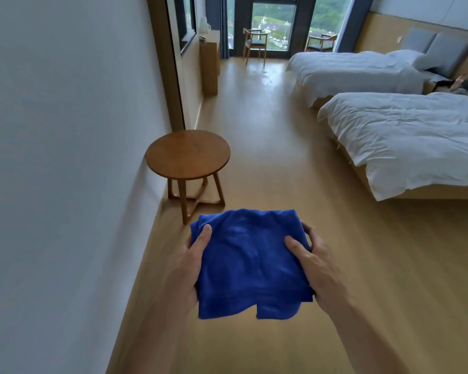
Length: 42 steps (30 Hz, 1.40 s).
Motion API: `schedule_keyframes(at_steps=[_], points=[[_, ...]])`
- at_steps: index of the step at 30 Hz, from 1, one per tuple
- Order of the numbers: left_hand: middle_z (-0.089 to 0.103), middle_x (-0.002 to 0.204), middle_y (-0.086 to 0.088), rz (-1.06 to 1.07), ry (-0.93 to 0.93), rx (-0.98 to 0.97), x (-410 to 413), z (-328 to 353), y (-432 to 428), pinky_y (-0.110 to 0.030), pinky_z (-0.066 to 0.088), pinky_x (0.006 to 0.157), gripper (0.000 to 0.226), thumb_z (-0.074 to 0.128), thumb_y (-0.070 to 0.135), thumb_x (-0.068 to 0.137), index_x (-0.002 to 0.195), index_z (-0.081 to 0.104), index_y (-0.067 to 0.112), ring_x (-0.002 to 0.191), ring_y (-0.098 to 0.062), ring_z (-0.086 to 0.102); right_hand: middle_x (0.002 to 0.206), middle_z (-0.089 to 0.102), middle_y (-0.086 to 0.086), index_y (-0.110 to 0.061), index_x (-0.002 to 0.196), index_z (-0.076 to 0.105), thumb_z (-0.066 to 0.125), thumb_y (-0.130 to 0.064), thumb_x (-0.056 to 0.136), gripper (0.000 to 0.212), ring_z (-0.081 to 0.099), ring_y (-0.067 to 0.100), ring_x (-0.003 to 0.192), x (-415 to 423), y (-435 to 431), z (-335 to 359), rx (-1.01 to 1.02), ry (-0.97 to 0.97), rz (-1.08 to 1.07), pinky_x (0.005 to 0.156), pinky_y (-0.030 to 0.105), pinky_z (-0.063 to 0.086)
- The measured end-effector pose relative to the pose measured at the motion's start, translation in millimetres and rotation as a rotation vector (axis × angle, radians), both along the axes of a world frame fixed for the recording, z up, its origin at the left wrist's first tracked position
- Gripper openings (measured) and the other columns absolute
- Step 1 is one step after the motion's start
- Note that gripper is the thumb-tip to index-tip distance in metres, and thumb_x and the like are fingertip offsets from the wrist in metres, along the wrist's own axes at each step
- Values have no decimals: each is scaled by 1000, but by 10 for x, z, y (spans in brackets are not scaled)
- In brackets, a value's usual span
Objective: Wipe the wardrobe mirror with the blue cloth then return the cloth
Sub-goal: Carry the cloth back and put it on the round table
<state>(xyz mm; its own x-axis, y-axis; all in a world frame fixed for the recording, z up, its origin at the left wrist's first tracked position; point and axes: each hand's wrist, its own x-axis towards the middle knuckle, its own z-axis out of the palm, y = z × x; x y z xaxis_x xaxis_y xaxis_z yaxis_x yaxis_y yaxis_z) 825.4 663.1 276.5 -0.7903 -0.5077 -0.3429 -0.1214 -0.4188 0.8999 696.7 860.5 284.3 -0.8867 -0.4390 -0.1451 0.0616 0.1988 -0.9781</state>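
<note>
Hands (254,263) holding blue cloth (250,263), round table (187,153) ahead

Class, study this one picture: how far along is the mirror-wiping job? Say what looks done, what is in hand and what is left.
Done: the blue cloth is picked up, but whether the mirror is wiped cannot be told; no wardrobe mirror is clearly in view. In hand: the left hand and right hand grip the cloth's two sides above the floor, near the round table. Left: at least returning the cloth, since it is not yet put down.

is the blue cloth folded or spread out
Folded: the blue cloth is doubled into layers, held between the left hand and right hand.
</note>
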Motion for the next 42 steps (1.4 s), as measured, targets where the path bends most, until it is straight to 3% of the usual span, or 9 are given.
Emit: schedule_keyframes(at_steps=[5,17,25,30,42], points=[[77,116,-1,82,-68,-36,-538,-87,-454,-57,52,105,35,55,55,99,124,68,33,110,-27,73,107,69,-4,-58,117,47,61,-35,96,34,72,15,86,-531,-476,-115,26,27,-21,78,43,61],[78,112,-7,170,-71,-45,-2537,-147,-1080,-53,54,100,36,55,47,102,125,67,23,108,-29,73,92,76,-1,-41,101,62,61,-36,97,6,74,20,82,-2785,-1243,-133,22,-71,98,76,50,61],[77,117,-3,213,-63,-9,-3572,-125,-1443,-54,52,105,29,57,45,103,126,66,29,112,-26,72,96,75,1,-35,101,67,61,-35,97,7,74,23,87,-3857,-1669,-143,13,-107,166,79,49,60],[80,104,6,264,-91,-1,-4102,-293,-1886,-38,58,82,24,59,46,101,118,67,31,94,-14,77,98,75,4,-32,101,68,61,-32,97,8,74,24,87,-4435,-2147,-277,29,-154,208,80,48,60],[77,118,-7,304,-49,175,-5517,-499,-3580,-45,57,95,41,59,53,98,124,71,23,109,-25,75,99,75,1,-38,99,70,63,-24,96,16,73,25,93,-5994,-4000,-308,80,-115,323,88,56,57]])
